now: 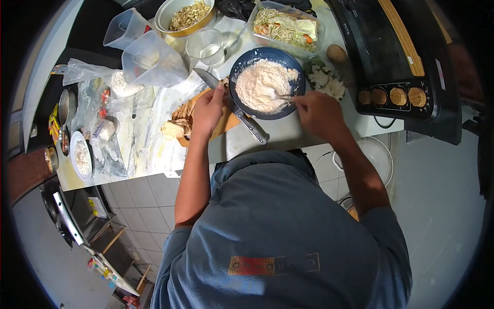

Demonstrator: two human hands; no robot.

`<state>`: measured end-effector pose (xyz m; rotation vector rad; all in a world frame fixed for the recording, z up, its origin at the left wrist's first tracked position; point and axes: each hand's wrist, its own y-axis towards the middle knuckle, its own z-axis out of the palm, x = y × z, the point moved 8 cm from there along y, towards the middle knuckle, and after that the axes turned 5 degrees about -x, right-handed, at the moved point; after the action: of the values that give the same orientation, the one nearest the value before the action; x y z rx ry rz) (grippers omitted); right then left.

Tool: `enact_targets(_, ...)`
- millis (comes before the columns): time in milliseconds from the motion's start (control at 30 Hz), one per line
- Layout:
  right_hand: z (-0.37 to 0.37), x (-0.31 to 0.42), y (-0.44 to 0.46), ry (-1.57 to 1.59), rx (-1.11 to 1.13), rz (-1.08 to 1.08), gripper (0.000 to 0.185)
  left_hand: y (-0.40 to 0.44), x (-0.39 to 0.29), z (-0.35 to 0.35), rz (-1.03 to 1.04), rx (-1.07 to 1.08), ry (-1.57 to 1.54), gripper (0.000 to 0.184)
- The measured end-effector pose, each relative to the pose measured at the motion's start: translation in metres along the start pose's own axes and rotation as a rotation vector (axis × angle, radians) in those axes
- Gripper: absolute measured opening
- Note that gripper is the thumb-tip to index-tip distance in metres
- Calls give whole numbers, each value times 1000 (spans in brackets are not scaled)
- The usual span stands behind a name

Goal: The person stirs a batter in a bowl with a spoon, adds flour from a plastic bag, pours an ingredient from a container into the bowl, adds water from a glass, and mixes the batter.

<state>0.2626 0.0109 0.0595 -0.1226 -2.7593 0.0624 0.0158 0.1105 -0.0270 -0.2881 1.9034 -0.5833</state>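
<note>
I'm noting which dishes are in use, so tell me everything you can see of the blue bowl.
The dark blue bowl is round, its material unclear. It stands upright near the worktop's front edge, holding a pale, floury mixture, with smears up its inner wall. The right hand grips a utensil dipped in the mixture. The left hand is beside its left rim; contact is unclear.
</note>
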Motion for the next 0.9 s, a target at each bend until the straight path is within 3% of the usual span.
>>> enact_targets(167,-5,5,14,-54,-236,-76,17,3,6,2,24,-11,-28,48)
enact_targets(233,-3,4,10,-29,-204,-96,16,3,5,3,38,-11,-69,44)
enact_targets(333,-24,0,5,-73,-185,-118,15,5,8,2,36,-7,-15,51)
enact_targets(400,-35,-3,3,-142,-201,-114,16,11,4,8,160,-21,109,48)
enact_targets(500,-46,-9,4,-101,-386,-149,16,13,-8,14,290,-65,259,46)
enact_targets(600,-35,-18,5,-130,-476,-141,17,14,-15,5,241,-89,306,46)
enact_targets(633,-27,-15,9,-111,-389,-102,18,13,-21,3,242,-89,306,46)
enact_targets(700,-20,-16,8,-87,-301,-64,18,2,-45,-26,382,-422,224,49)
enact_targets(733,-25,-12,2,-45,-339,-129,19,11,-43,-27,382,-423,227,49)
enact_targets(800,-32,-9,-5,-4,-379,-191,19,12,-67,-34,819,-720,278,68)
enact_targets(900,-28,-17,-7,-98,-321,-116,21,43,-75,-24,710,-650,378,81)
